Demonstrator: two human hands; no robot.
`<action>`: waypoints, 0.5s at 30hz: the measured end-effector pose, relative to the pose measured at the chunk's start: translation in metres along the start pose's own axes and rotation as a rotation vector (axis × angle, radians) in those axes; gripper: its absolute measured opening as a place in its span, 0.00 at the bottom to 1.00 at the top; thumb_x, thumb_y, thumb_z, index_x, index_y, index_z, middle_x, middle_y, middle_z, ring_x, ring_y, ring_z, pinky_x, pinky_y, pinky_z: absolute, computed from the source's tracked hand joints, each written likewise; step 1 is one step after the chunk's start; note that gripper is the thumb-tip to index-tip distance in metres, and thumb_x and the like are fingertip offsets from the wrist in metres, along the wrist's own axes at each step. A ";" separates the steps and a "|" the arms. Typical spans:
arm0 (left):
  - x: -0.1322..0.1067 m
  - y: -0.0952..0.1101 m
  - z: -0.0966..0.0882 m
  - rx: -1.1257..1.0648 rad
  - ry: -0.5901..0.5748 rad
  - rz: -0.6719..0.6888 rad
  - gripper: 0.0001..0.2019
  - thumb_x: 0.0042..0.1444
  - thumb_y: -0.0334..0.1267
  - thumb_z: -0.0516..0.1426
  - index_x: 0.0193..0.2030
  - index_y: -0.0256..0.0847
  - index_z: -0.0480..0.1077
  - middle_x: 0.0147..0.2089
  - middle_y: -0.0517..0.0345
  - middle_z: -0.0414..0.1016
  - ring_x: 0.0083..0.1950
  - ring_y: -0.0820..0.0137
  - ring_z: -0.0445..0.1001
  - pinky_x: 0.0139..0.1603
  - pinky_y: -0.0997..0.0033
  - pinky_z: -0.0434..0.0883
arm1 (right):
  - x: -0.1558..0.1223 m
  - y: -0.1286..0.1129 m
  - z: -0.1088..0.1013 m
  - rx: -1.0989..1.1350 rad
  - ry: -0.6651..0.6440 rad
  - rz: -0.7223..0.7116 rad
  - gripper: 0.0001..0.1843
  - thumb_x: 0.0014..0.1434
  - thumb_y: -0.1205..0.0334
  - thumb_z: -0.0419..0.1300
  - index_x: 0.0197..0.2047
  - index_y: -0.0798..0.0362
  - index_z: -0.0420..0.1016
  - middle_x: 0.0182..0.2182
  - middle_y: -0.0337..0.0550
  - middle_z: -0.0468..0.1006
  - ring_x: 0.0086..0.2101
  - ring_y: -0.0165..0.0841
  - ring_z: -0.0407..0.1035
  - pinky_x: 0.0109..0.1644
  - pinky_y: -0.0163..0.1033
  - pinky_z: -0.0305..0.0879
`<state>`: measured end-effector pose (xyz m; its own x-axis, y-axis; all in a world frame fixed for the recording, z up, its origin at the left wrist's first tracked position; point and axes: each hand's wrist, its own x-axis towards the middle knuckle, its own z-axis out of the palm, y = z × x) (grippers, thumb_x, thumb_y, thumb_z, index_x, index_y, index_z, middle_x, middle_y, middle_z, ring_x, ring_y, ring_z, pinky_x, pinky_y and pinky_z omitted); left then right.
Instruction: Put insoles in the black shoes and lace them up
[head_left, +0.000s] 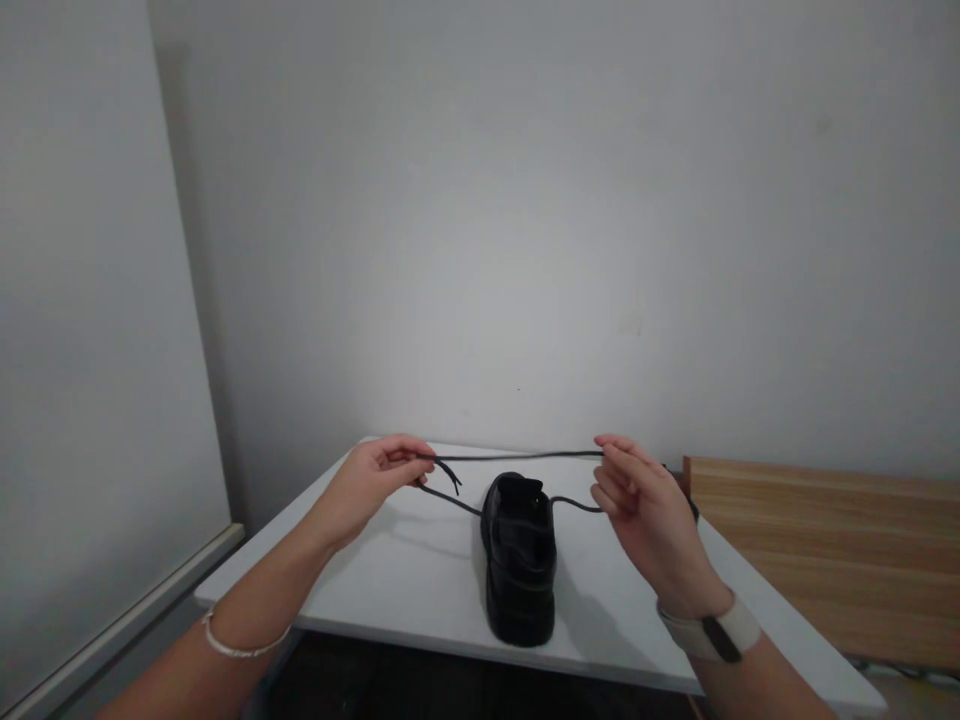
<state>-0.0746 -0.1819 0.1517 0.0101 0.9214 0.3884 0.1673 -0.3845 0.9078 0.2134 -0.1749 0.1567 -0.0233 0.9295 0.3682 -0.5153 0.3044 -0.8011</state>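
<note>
A black leather shoe (520, 560) stands on a white table (390, 580), its toe toward me. A thin black shoelace (517, 457) is stretched level above the shoe between my two hands. My left hand (371, 480) pinches one part of the lace, and two short lace ends hang just right of its fingers. My right hand (649, 510) is closed on the other part, fingers curled around it. A lower strand runs from each hand down to the shoe's opening.
A grey wall rises right behind the table. A wooden board (825, 550) lies to the right of the table, slightly lower. A white panel (90, 400) stands along the left side. A bracelet is on my left wrist and a watch band on my right.
</note>
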 end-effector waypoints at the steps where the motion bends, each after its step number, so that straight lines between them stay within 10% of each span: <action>1: 0.002 -0.002 -0.002 -0.028 0.064 0.013 0.10 0.48 0.40 0.62 0.37 0.37 0.73 0.31 0.58 0.75 0.33 0.72 0.72 0.38 0.72 0.70 | 0.001 -0.001 -0.003 0.000 -0.016 -0.001 0.10 0.51 0.59 0.64 0.35 0.52 0.71 0.17 0.26 0.45 0.17 0.22 0.36 0.18 0.29 0.35; 6: 0.006 0.001 -0.007 -0.071 0.303 0.177 0.13 0.47 0.41 0.63 0.38 0.37 0.73 0.34 0.57 0.77 0.37 0.70 0.74 0.43 0.70 0.71 | -0.004 0.003 0.002 -0.508 -0.433 0.075 0.19 0.61 0.49 0.51 0.32 0.54 0.75 0.19 0.35 0.64 0.22 0.27 0.59 0.27 0.34 0.57; 9: 0.001 0.013 0.001 0.034 0.345 0.283 0.12 0.47 0.41 0.64 0.37 0.38 0.73 0.34 0.56 0.77 0.38 0.69 0.74 0.42 0.70 0.71 | -0.006 0.010 0.019 -0.858 -0.344 -0.229 0.17 0.59 0.50 0.54 0.31 0.54 0.77 0.35 0.45 0.73 0.39 0.34 0.66 0.47 0.40 0.60; 11: -0.003 0.020 0.009 0.139 0.332 0.389 0.08 0.50 0.39 0.62 0.36 0.39 0.74 0.35 0.56 0.77 0.39 0.68 0.74 0.42 0.71 0.71 | -0.005 0.015 0.035 -0.864 -0.268 -0.325 0.15 0.58 0.51 0.56 0.33 0.53 0.77 0.38 0.45 0.72 0.41 0.34 0.66 0.49 0.41 0.60; 15: -0.009 0.026 0.024 0.412 0.121 0.700 0.05 0.56 0.32 0.56 0.37 0.41 0.74 0.37 0.55 0.77 0.41 0.69 0.74 0.43 0.71 0.71 | 0.003 0.025 0.066 -0.505 -0.424 0.031 0.21 0.58 0.45 0.53 0.36 0.56 0.75 0.29 0.41 0.72 0.25 0.27 0.64 0.29 0.36 0.63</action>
<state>-0.0463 -0.1986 0.1684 0.1438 0.4540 0.8793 0.5106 -0.7952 0.3270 0.1436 -0.1779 0.1688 -0.4203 0.8083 0.4123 -0.0460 0.4348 -0.8993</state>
